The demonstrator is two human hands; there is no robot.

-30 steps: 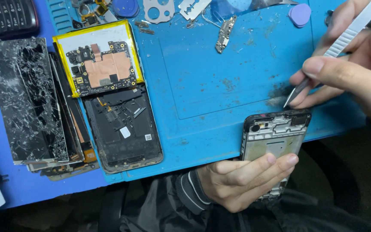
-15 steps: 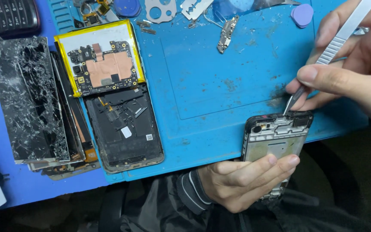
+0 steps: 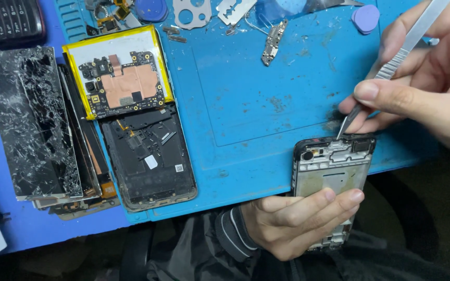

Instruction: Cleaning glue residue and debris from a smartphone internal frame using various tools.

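Left hand (image 3: 292, 221): fingers wrapped tight around the gutted grey metal phone frame (image 3: 332, 169), at five o'clock, overhanging the blue repair mat (image 3: 246, 104).
Right hand (image 3: 423, 83): pinching silver steel tweezers (image 3: 391, 65), tips touching the frame's top edge.

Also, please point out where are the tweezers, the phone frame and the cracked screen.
tweezers (image 3: 398, 56): head view, on the ridged metal shaft.
phone frame (image 3: 331, 171): head view, on the pale inner plate above the fingers.
cracked screen (image 3: 29, 122): head view, on the middle of the shattered glass.
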